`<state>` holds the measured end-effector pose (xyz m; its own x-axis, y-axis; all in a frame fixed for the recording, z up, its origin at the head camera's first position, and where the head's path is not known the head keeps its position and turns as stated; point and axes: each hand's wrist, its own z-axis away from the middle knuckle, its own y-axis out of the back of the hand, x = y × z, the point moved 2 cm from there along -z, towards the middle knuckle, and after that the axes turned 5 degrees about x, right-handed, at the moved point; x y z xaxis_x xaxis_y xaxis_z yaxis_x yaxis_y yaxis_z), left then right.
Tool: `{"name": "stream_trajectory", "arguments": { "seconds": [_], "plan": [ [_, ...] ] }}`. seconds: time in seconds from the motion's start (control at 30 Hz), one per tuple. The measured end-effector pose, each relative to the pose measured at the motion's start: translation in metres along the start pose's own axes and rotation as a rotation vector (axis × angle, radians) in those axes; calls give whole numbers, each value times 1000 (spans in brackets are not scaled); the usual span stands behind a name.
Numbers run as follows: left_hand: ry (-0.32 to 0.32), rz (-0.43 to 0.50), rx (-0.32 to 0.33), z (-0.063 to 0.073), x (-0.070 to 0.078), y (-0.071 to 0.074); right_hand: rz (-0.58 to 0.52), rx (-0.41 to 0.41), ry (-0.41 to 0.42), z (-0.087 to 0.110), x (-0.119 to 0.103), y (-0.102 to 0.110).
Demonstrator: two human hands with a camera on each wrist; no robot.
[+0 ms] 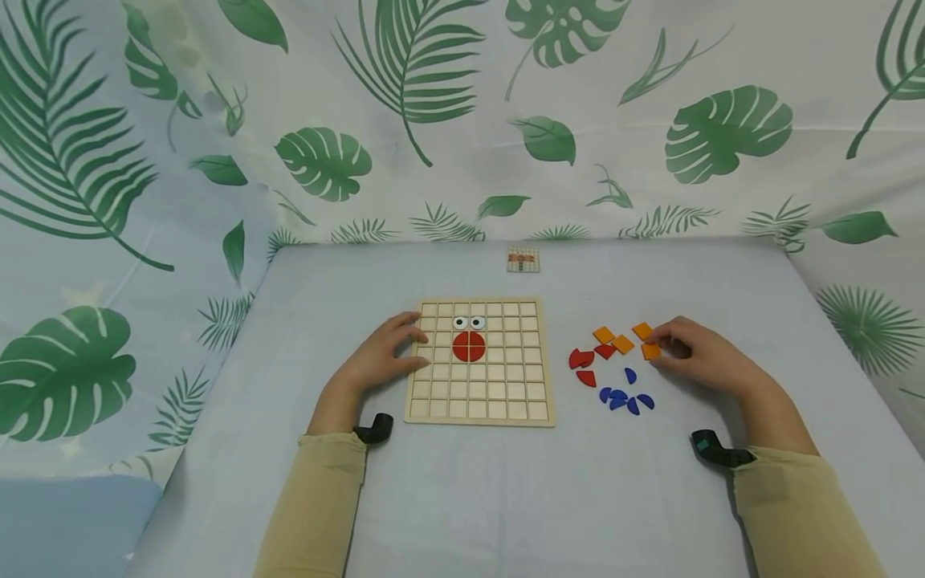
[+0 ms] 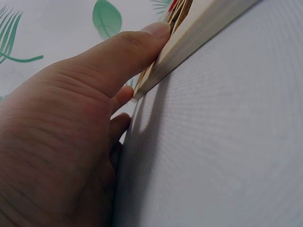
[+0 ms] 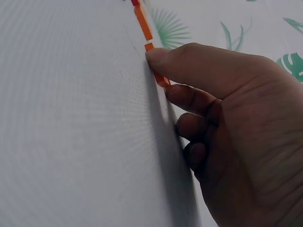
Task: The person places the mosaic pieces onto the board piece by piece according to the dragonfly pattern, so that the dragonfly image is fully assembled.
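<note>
1. Resting flat on the table (image 1: 433, 498) in the head view, the grid board (image 1: 477, 423) is carrying four red quarters (image 1: 462, 339) joined as a disc, with two eye pieces (image 1: 461, 323) sitting just above. That part is looking finished; the other cells are showing bare, so I am judging the work to be at an early stage.
2. Farther right in that view, the unplaced pieces are lying in a loose group: orange squares (image 1: 603, 335), loose red pieces (image 1: 586, 378) and blue half-discs (image 1: 645, 400). Beyond the board, a small patterned card (image 1: 523, 259) is lying, its details too small to read surely.
3. Across the same view, the left hand (image 1: 379, 349) is resting at the board's left edge, fingers apart, while the right hand (image 1: 704, 357) is pinching one orange square (image 1: 651, 352) beside the group, well apart from the board.
4. In the left wrist view, the thumb is touching the board's rim, with fingers loosely bent and nothing being gripped.
5. In the right wrist view, thumb and forefinger are closing on that square near the tabletop; whether it is lifting clear, I cannot tell.
</note>
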<state>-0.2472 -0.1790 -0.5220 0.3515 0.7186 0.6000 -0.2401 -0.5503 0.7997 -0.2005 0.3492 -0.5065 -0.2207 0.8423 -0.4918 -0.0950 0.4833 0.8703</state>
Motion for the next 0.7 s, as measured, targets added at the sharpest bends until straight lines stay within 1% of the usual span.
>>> {"name": "stream_trajectory", "arguments": {
  "seconds": [0.1,0.3,0.47,0.7],
  "plan": [
    [-4,4,3,0,1,0,8,6,4,0,1,0],
    [-12,7,5,0,1,0,1,12,-20,1,1,0],
    [-19,9,8,1,0,1,14,33,-13,2,-1,0],
    [-37,33,4,2,0,2,13,36,-15,1,-5,1]
  ]
}}
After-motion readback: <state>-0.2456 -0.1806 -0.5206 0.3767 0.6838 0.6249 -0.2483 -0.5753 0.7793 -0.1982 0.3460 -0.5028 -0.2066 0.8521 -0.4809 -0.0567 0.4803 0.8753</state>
